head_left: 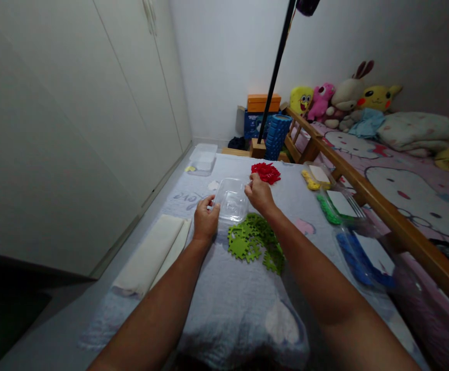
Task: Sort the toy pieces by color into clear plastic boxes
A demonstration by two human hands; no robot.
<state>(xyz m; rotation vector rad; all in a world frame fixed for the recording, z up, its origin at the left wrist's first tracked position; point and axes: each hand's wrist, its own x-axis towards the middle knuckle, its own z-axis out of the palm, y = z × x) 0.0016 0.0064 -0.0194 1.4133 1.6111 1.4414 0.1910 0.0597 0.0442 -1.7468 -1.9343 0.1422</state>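
Clear box (231, 202) gripped by left hand (205, 219) and right hand (261, 196); forearm (305, 257) part-hides green pieces (240, 247).

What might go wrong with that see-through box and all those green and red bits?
The clear box is right beside the green pieces, so sliding it toward them might push some out of place. The right hand is close to the red pieces, so a bump could scatter a few. The box looks smooth, so it might slip if the left hand loosened.
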